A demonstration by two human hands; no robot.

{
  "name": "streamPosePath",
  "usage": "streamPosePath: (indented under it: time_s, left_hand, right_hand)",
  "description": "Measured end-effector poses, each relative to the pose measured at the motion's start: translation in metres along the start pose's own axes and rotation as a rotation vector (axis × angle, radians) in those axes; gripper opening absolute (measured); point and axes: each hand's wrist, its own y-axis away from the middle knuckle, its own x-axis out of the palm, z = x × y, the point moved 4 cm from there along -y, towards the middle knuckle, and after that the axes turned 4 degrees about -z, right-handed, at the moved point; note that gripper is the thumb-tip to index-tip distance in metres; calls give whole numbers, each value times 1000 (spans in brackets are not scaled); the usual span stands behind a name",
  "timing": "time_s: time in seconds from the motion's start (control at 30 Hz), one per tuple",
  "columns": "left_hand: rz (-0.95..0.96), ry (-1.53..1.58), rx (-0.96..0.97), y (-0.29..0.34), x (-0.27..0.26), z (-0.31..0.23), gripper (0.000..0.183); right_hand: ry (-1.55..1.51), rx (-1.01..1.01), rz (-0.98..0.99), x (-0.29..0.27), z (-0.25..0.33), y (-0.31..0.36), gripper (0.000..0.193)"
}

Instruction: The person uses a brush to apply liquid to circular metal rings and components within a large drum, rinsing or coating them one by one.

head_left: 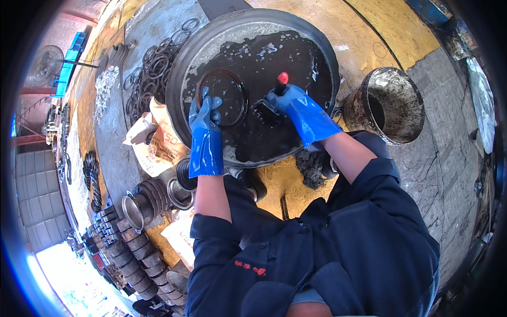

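A wide round pan (pixel 177 74) with dark liquid and pale foam is in front of me. My left hand (pixel 206 116), in a wet blue glove, grips the near left side of a dark metal ring (pixel 245 103) over the liquid. In my right hand (pixel 290 100), also gloved in blue, is a brush (pixel 282 80) with a red-tipped handle pointing up and away. Its dark bristle end (pixel 265 113) is low over the liquid, just right of the ring. Whether it touches the liquid, I cannot tell.
Several dark rings (pixel 153 71) lie heaped left of the pan, beside a torn paper sack (pixel 158 138). A stained bucket (pixel 396 105) leans open toward me at the right. Stacked metal rings (pixel 150 201) and rows of cylindrical parts (pixel 134 248) stand at the lower left.
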Motion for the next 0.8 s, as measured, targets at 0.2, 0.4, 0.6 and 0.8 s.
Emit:
streamPosePath:
  time_s: [0.2, 0.4, 0.6, 0.8]
  left_hand:
    - [60, 28, -20, 0, 6, 5, 32]
    - [135, 12, -13, 0, 0, 5, 36]
    - [312, 116, -168, -5, -3, 15, 35]
    - [169, 72, -255, -3, -2, 23, 34]
  right_hand:
    - [-923, -207, 280, 45, 2, 3, 32]
    - [-230, -145, 251, 46, 9, 10, 34]
    - [413, -524, -257, 13, 27, 9, 27]
    - [-273, -456, -461, -6, 2, -8, 25]
